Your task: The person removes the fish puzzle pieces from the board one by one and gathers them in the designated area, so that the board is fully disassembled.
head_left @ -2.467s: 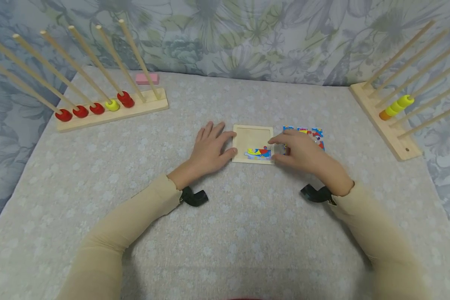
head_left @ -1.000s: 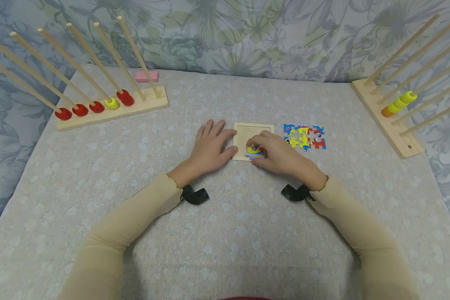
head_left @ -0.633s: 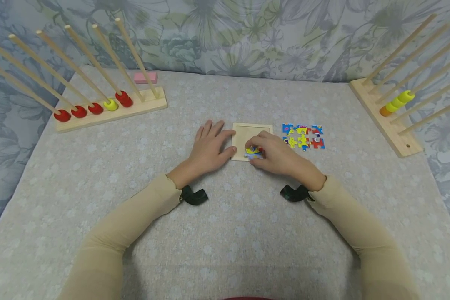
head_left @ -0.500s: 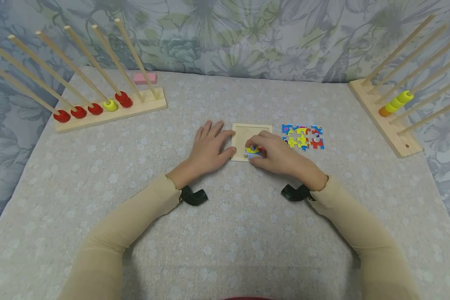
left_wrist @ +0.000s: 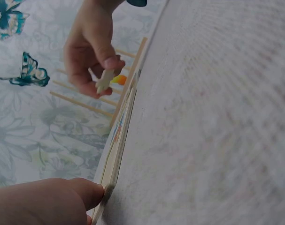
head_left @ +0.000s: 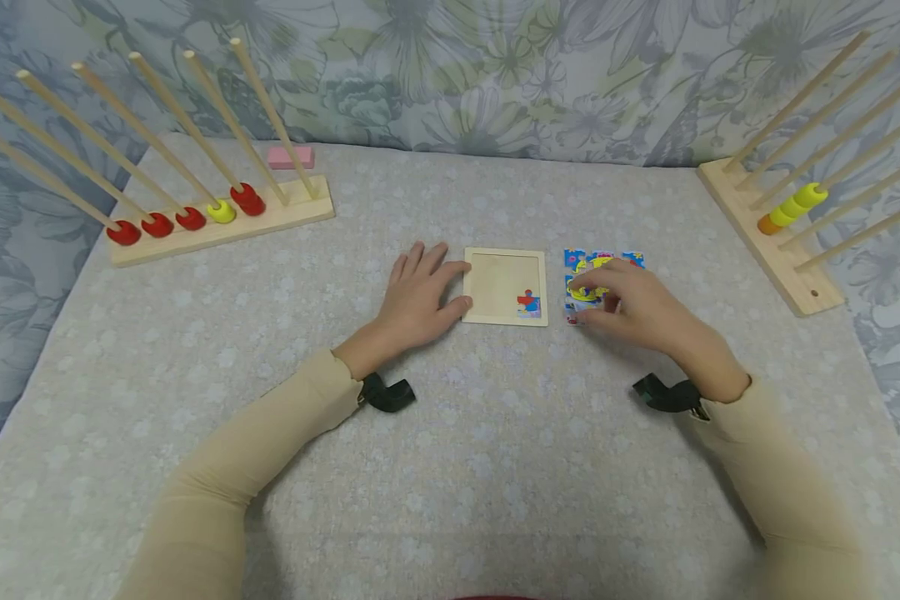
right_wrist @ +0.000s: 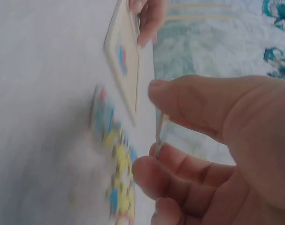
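Note:
My left hand (head_left: 423, 302) lies with its fingers spread, thumb and forefinger touching the left edge of a shallow wooden puzzle tray (head_left: 495, 279). One red and blue puzzle piece (head_left: 528, 305) sits in the tray's near right corner. To the right, my right hand (head_left: 637, 304) is over a group of loose puzzle pieces (head_left: 572, 258) and partly covers them. Between its thumb and fingers it pinches a puzzle piece (left_wrist: 104, 80), seen edge-on in both wrist views. A light-blue and red piece (right_wrist: 103, 110) is at the group's end nearest the tray.
At the back left stands a wooden peg rack (head_left: 217, 227) with red and yellow beads. Another peg rack (head_left: 787, 250) with yellow and orange beads is on the right. Behind the left rack lies a pink block (head_left: 291, 157). A patterned cloth covers the table (head_left: 450, 467).
Two pieces lay side by side in the tray; one remains there. My right hand has moved right, from the tray to the loose pieces. My left hand has stayed put.

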Tool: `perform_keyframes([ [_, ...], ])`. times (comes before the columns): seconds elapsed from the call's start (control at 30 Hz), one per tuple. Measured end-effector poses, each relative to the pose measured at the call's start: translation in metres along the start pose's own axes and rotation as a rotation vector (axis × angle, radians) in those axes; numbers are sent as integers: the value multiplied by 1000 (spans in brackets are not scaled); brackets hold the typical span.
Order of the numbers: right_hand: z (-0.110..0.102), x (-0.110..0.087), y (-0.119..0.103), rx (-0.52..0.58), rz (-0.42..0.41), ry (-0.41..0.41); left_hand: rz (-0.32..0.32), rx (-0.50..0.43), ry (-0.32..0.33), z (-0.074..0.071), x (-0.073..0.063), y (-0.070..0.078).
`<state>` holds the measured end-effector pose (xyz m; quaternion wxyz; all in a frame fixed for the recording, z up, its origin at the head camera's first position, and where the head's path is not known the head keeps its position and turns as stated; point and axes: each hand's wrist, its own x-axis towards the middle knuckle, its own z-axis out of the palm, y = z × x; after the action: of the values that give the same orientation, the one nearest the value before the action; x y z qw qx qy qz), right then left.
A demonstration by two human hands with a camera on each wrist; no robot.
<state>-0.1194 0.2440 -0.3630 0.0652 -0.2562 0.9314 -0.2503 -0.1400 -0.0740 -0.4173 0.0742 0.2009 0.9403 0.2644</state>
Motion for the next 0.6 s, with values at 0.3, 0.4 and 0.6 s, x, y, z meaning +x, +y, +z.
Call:
perform_keyframes([
  [0.3,-1,-25,19,-54,95,-36,0,0,-4,0,1,0],
  [0.4,0,-27,21,-69,108,-26,-2,-3,-3,0,1,0],
  [0.6,2,-26,24,-88,104,-17,-10,7,-7,0,1,1],
])
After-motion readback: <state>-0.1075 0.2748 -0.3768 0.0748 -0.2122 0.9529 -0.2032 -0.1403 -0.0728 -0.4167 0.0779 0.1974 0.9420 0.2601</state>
